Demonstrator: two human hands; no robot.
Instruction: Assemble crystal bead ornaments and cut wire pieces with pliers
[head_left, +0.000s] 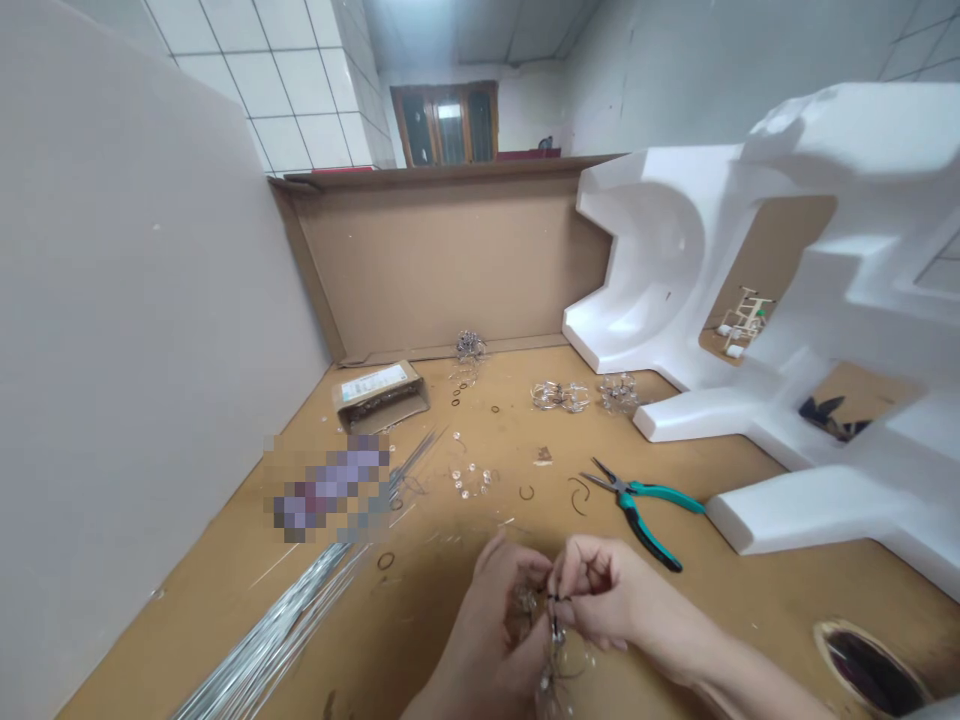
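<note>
On the counter point(750, 600), lower centre of the frame, my left hand point(484, 635) and right hand point(619, 595) meet — fingers point(576, 567) clamped on a beaded wire piece point(558, 636) — its length running between them toward the bottom edge.

The left hand point(495, 620) and right hand point(604, 597) are both bare, with slim fingers point(489, 562). The right forearm point(724, 655) is bare too, smooth and slender up to the lower edge of view.

White-tiled wall point(259, 82) at left, wood-framed window point(448, 128) at back, bright light point(417, 16) above, plain pale wall point(675, 75) at right
</note>
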